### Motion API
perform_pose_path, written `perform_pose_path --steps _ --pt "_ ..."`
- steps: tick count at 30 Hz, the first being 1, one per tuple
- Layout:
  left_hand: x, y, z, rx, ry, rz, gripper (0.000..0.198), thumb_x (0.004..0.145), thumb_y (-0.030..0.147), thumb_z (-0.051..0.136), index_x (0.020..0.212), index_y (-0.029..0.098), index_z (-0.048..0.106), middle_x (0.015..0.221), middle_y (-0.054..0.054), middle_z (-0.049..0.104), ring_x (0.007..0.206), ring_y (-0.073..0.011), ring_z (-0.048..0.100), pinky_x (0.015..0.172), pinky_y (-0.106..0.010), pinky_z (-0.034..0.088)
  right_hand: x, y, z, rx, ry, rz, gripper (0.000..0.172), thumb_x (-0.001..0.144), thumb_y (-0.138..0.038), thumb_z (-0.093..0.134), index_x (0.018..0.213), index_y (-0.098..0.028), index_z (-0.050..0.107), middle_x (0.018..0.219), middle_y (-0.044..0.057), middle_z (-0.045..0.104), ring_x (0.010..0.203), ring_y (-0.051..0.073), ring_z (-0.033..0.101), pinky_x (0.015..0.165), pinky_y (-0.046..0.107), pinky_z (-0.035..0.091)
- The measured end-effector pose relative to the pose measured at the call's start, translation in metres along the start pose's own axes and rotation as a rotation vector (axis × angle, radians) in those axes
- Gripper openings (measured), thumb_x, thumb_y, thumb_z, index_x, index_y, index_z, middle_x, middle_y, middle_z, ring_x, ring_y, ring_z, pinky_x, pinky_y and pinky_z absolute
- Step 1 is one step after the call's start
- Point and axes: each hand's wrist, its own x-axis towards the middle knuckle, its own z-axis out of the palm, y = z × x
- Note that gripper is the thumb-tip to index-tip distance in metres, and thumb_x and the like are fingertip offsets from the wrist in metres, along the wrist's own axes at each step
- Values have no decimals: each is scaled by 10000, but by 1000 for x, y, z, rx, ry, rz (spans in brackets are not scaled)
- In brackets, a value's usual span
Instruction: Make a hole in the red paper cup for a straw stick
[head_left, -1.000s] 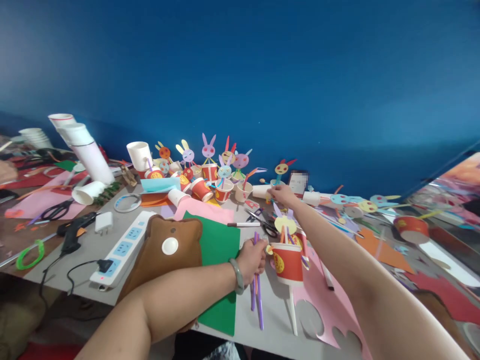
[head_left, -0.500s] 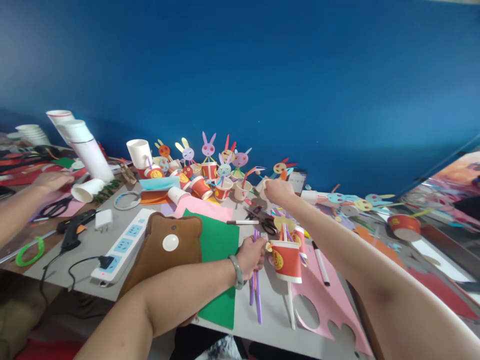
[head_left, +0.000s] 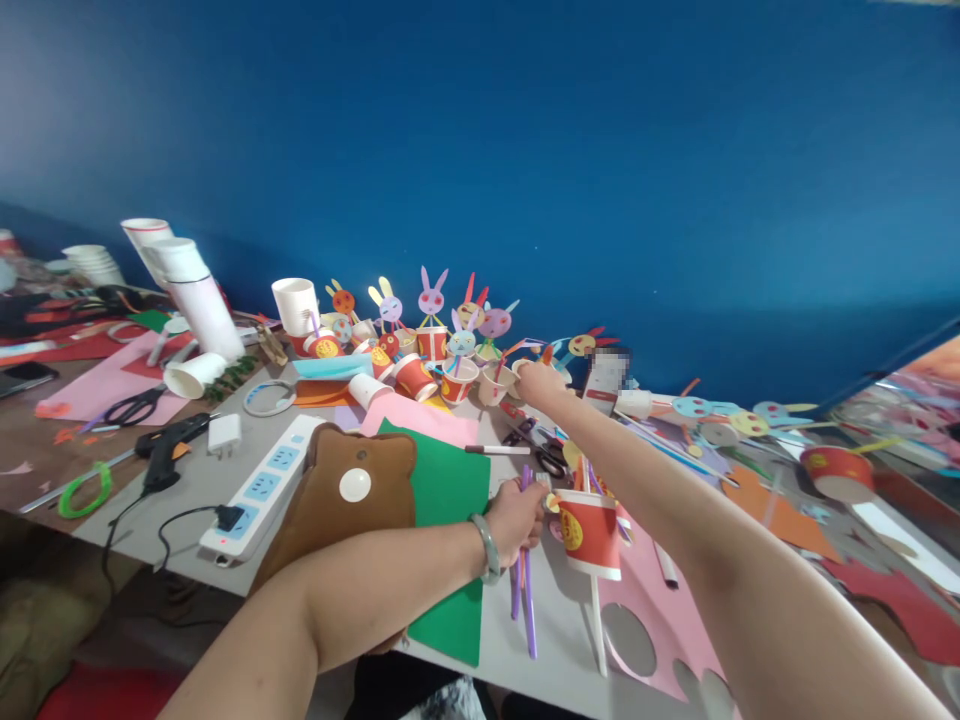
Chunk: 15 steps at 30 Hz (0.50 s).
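Note:
My left hand (head_left: 517, 522), with a bangle at the wrist, is closed at the left side of a red paper cup (head_left: 591, 540). The cup has a yellow round sticker, a white straw (head_left: 598, 625) extending below it and coloured straws rising from its top. Purple straws (head_left: 529, 610) lie under and beside this hand. Farther off, my right hand (head_left: 541, 388) is closed at a pale paper cup (head_left: 517, 370) near the wall; its fingertips are mostly hidden. Beside it stands another paper cup (head_left: 495, 383) among cups bearing paper rabbit heads (head_left: 432, 302).
Green paper (head_left: 450, 600), a brown bear-shaped item (head_left: 367, 520) and a white power strip (head_left: 259, 495) lie to the left. A glue gun (head_left: 161, 455) and scissors (head_left: 135, 405) are farther left. Pink cut-out paper (head_left: 660, 650) lies under my right arm; a phone (head_left: 606, 380) leans behind.
The view has swung slightly left. My right hand has moved left toward the row of cups, and the pale cup has moved with it. My left hand keeps its hold.

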Motion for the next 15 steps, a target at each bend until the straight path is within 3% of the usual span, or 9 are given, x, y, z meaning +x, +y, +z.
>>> perform_pose_path --steps 4,10,15 --pt "2 -1 -1 8 -6 3 316 853 418 592 745 223 369 458 119 276 349 -39 171 408 -228 67 -9 6 -3 -36 73 -2 294 854 -209 553 1095 -156 712 1099 185 719 1048 303 682 821 347 510" --pt "1 -3 0 11 0 10 306 852 413 590 757 222 369 466 120 272 354 -40 183 422 -228 70 -19 14 -1 -23 129 -136 383 855 -287 553 1216 -229 668 1059 100 746 993 250 681 771 288 474" --pt "1 -2 -1 9 -2 0 314 862 395 579 734 221 350 457 121 257 356 -38 170 425 -230 72 -12 16 10 -21 79 -241 295 862 -230 530 1063 -198 745 973 80 761 903 206 683 700 243 431"
